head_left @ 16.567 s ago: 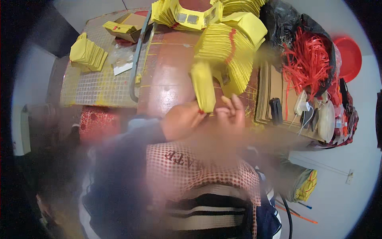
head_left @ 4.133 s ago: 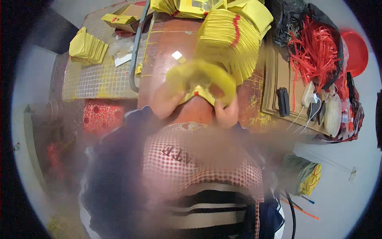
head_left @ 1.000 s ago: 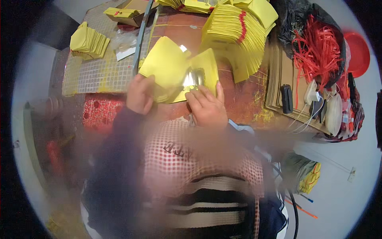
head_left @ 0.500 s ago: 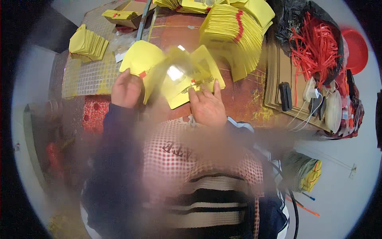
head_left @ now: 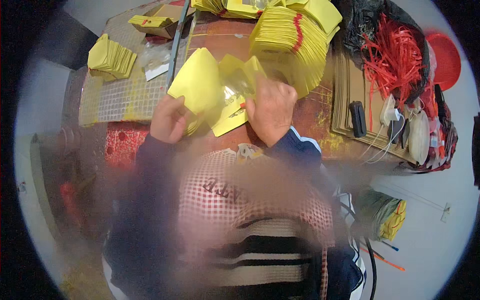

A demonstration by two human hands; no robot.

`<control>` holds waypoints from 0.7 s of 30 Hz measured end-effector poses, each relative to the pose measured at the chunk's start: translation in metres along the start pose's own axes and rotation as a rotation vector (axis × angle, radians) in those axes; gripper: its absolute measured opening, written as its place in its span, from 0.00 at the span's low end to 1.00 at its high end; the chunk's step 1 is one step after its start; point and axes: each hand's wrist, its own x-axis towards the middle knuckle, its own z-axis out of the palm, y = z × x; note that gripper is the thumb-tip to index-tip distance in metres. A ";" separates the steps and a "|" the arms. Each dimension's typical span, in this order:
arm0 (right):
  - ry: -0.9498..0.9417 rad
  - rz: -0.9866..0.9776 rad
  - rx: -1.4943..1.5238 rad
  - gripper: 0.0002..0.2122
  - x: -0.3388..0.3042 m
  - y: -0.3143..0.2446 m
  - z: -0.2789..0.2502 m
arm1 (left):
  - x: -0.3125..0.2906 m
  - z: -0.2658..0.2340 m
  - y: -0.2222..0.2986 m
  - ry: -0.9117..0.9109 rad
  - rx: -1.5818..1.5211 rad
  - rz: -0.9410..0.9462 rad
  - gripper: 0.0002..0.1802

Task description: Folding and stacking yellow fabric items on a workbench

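My left hand [head_left: 168, 119] is closed on the lower left edge of a yellow paper piece [head_left: 197, 77], which stands tilted and curved above the table. Right beside it lies a yellow paper packet with a clear, shiny plastic part [head_left: 234, 114]; a small red tab shows on it. My right hand [head_left: 272, 109] is closed at that packet's right side, its fingertips partly hidden. A large fanned stack of yellow paper packets [head_left: 285, 42] with a red strip across it sits just beyond my right hand.
A smaller yellow stack [head_left: 111, 57] stands on the grid-patterned mat [head_left: 120, 100] at left. A metal bar [head_left: 178, 42] crosses the table's far side. To the right are cardboard sheets [head_left: 345, 90], red ribbon strips [head_left: 395, 60] in a black bag, a white charger with cables [head_left: 391, 116] and a red basin [head_left: 444, 60].
My right hand has gone from lying spread on the packet to closing at its right side. My left hand has shifted right and slightly lower, with the yellow paper piece moving right too.
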 end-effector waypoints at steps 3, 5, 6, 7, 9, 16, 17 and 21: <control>-0.050 -0.020 -0.077 0.25 -0.001 0.004 0.006 | -0.007 0.009 0.022 -0.155 -0.124 -0.038 0.18; 0.015 -0.007 -0.004 0.26 0.002 -0.002 0.003 | -0.010 0.009 0.029 -0.248 -0.209 -0.063 0.19; 0.014 -0.011 -0.002 0.26 0.004 -0.004 0.002 | -0.010 0.007 0.027 -0.244 -0.210 -0.061 0.19; -0.020 0.084 0.019 0.27 0.006 -0.007 0.002 | -0.009 0.005 0.027 -0.249 -0.097 -0.039 0.20; -0.057 0.179 0.041 0.28 0.005 -0.006 0.005 | -0.011 0.007 0.031 -0.252 0.015 -0.018 0.22; -0.344 0.337 0.078 0.30 -0.001 0.008 0.014 | -0.002 0.002 0.033 0.031 -0.522 -0.161 0.22; -0.307 0.307 0.093 0.31 -0.003 0.010 0.014 | -0.002 0.003 0.043 0.105 -0.766 -0.244 0.22; -0.312 0.350 0.163 0.31 -0.004 0.009 0.013 | 0.010 -0.057 0.024 0.106 -0.982 -0.186 0.14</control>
